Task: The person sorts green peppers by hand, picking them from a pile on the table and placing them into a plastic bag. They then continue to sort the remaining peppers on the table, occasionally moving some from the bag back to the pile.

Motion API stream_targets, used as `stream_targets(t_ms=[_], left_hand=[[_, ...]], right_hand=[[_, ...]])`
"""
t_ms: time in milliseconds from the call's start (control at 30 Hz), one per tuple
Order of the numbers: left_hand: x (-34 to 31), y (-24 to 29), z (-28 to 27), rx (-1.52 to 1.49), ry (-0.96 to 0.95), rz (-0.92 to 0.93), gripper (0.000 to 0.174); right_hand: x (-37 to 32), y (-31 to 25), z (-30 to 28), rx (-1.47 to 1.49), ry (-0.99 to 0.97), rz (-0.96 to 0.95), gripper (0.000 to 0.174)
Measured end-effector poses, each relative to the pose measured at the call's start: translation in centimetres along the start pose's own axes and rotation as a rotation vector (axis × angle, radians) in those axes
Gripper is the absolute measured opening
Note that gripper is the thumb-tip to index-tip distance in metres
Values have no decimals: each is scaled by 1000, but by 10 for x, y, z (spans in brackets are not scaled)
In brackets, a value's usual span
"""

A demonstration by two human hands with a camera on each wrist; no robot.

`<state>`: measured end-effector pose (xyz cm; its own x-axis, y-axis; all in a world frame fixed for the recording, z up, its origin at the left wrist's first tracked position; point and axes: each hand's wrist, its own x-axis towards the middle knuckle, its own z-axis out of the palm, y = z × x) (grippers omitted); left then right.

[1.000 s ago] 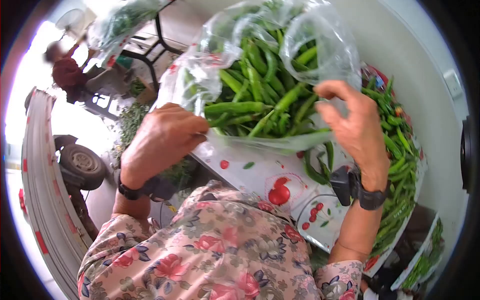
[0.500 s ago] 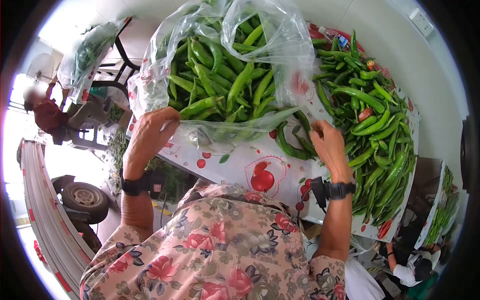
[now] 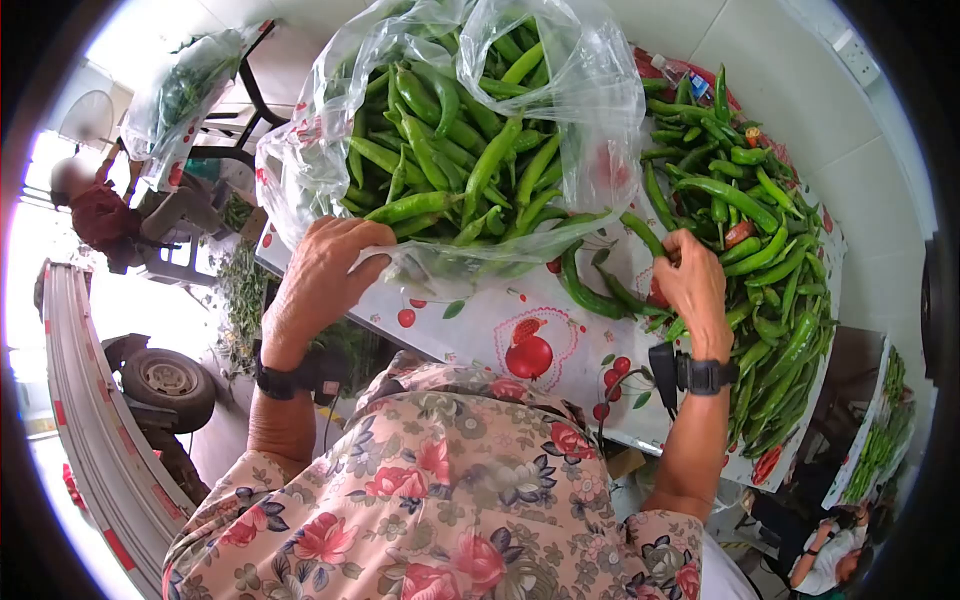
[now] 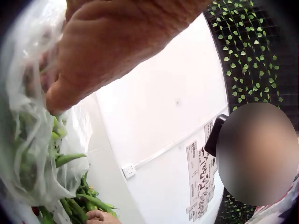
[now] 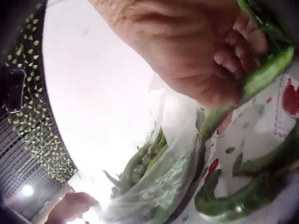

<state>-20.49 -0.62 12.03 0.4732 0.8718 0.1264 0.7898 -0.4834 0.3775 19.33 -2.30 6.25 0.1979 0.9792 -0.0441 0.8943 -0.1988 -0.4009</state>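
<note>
A clear plastic bag (image 3: 605,135) full of long green peppers (image 3: 425,145) lies open on the table. My left hand (image 3: 328,278) grips the bag's near left rim, thumb toward the peppers; the left wrist view has the fingers against the crinkled plastic. Right of the bag, my right hand (image 3: 695,290) pinches one long green pepper (image 5: 268,77) between thumb and fingers, its far end pointing toward the bag's edge. A few loose peppers (image 3: 585,285) lie on the tablecloth between the bag and that hand.
A large heap of green peppers (image 3: 765,330) covers the table's right side. The white tablecloth (image 3: 470,345) has a fruit print. A wall with a socket (image 3: 855,58) rises behind. At left are a seated person (image 3: 100,215) and a vehicle wheel (image 3: 168,390).
My right hand has left the bag's rim, moved right to the loose peppers and now holds one. My left hand stays at the bag's left rim. The head view has shifted.
</note>
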Motion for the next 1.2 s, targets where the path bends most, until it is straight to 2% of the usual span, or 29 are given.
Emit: stream_targets(t_ms=[100, 133, 233, 367, 467, 567, 667, 767, 867, 1067, 1200], left_hand=[[7, 13, 2, -43, 2, 57, 21], [9, 16, 3, -30, 11, 77, 23], [14, 19, 6, -35, -47, 84, 24], [14, 19, 14, -61, -129, 37, 29], [12, 19, 14, -43, -157, 42, 32], [8, 14, 17, -29, -161, 37, 32], [7, 17, 17, -18, -180, 20, 32], [8, 19, 15, -18, -190, 22, 32], [8, 19, 15, -24, -193, 27, 32], [7, 19, 15, -40, -193, 49, 32], [6, 14, 17, -53, -186, 65, 32]], right_hand=[[-29, 10, 10, -18, -75, -72, 20], [-34, 15, 20, -64, -139, -25, 25], [-51, 28, 45, -100, 20, -238, 28], [-57, 28, 42, -61, -111, -63, 31], [-60, 23, 26, 112, -43, 29, 32], [-67, 9, 22, 157, 71, -42, 33], [-68, 0, 52, 88, 80, -168, 34], [-75, -19, 71, 51, 19, -212, 36], [-72, -22, 70, 55, -91, -161, 42], [-69, -10, 54, 208, -63, -127, 33], [-73, -6, 20, 477, -146, 34, 35]])
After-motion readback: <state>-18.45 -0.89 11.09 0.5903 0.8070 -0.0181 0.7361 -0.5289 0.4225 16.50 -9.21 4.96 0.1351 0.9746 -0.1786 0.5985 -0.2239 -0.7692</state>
